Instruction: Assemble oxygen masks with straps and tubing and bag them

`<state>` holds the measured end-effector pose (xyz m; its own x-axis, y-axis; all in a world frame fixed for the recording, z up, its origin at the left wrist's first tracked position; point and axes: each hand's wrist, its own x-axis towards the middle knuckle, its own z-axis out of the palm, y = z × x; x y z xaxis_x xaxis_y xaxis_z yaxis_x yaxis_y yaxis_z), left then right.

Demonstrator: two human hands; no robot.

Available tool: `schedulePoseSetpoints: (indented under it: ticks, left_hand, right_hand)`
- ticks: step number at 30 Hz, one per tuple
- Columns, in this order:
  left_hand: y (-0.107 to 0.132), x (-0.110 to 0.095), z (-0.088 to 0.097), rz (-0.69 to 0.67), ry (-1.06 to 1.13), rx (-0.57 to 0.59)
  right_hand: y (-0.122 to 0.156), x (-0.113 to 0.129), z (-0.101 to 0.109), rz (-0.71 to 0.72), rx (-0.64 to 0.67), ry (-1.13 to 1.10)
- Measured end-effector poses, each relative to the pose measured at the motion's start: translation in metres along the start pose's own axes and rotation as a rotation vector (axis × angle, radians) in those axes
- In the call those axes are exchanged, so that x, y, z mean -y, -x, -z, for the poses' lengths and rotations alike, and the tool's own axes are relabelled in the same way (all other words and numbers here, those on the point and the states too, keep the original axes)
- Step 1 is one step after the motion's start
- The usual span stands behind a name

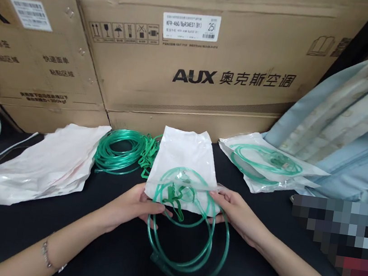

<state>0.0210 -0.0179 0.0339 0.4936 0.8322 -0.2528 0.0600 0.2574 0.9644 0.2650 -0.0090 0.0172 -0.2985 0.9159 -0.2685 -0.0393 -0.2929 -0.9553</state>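
Pouch [185, 152] of white paper and clear film is in front of you, in the middle of the black table [111, 265], with its open end towards you. The clear mask [187, 194], with green strap [172, 195], lies at this opening; the upper part of its looped green tubing [209, 251] seems to be under the film, while the lower loops come out on your side. Your left hand [138, 204] pinches the tubing at the near left corner, thumb above and other fingers partly hidden below. Your right hand [234, 209] pinches the right edge of the pouch between thumb and the fingers beneath. At left lies a stack of white pouches [47, 160]; behind your left hand are a tubing coil [120, 149] and a heap of green straps [149, 151]. At right, filled pouches [269, 161] lie beside a light-blue bag [345, 133]. Cardboard boxes [185, 83] stand behind everything.
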Motion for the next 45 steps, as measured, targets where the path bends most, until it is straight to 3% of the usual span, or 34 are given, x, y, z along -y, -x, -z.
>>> schedulePoseSetpoints:
  ticks: [3, 5, 7, 9, 11, 13, 14, 15, 16, 18, 20, 21, 24, 27, 31, 33, 35, 40, 45]
  left_hand:
    - [0.006, 0.002, -0.006, 0.012, 0.051, -0.082]
    - [0.005, 0.005, -0.013, 0.019, 0.043, -0.168]
    - [0.004, 0.008, -0.018, 0.022, 0.027, -0.167]
    - [0.007, 0.007, -0.019, 0.056, 0.022, -0.025]
    - [0.017, -0.002, -0.015, 0.185, -0.021, 0.228]
    - [0.029, -0.022, -0.007, 0.344, -0.159, 0.461]
    - [0.034, -0.036, -0.003, 0.351, -0.228, 0.532]
    - [0.038, -0.051, 0.000, 0.272, -0.308, 0.494]
    - [0.037, -0.066, 0.003, 0.126, -0.404, 0.369]
    - [0.026, -0.091, 0.008, -0.191, -0.699, 0.016]
    - [0.001, -0.104, 0.014, -0.325, -1.007, -0.154]
    - [-0.014, -0.106, 0.017, -0.328, -1.106, -0.134]
    - [-0.052, -0.095, 0.028, -0.214, -1.162, 0.075]
    - [-0.066, -0.077, 0.041, -0.144, -1.005, 0.039]
    - [-0.057, -0.055, 0.053, -0.107, -0.853, -0.012]
    - [-0.051, -0.045, 0.054, -0.092, -0.781, -0.046]
    - [-0.047, -0.038, 0.051, -0.085, -0.718, -0.080]
    - [-0.043, -0.032, 0.040, -0.055, -0.534, -0.112]
    - [-0.040, -0.034, 0.035, -0.018, -0.485, -0.151]
  right_hand:
    - [0.004, 0.004, 0.004, 0.009, 0.158, -0.063]
    - [0.003, 0.006, 0.005, 0.020, 0.168, -0.048]
    - [-0.003, 0.010, 0.008, 0.039, 0.112, 0.032]
    - [-0.014, 0.018, 0.013, 0.068, 0.070, 0.154]
    - [-0.026, 0.030, 0.020, 0.098, 0.092, 0.272]
    - [-0.038, 0.044, 0.026, 0.103, 0.149, 0.338]
    - [-0.044, 0.052, 0.027, 0.099, 0.188, 0.371]
    - [-0.050, 0.059, 0.028, 0.092, 0.232, 0.407]
    - [-0.056, 0.066, 0.027, 0.083, 0.280, 0.445]
    - [-0.068, 0.078, 0.021, 0.061, 0.381, 0.516]
    - [-0.080, 0.086, 0.010, 0.031, 0.482, 0.577]
    - [-0.086, 0.088, 0.004, 0.018, 0.524, 0.601]
    - [-0.099, 0.091, -0.012, -0.009, 0.597, 0.632]
    - [-0.100, 0.090, -0.010, -0.031, 0.622, 0.608]
    - [-0.082, 0.084, 0.023, -0.008, 0.554, 0.544]
    - [-0.068, 0.076, 0.042, -0.021, 0.437, 0.546]
    - [-0.055, 0.067, 0.052, -0.049, 0.404, 0.564]
    - [-0.035, 0.057, 0.042, 0.048, 0.287, 0.541]
    - [-0.040, 0.067, 0.021, 0.092, 0.304, 0.584]
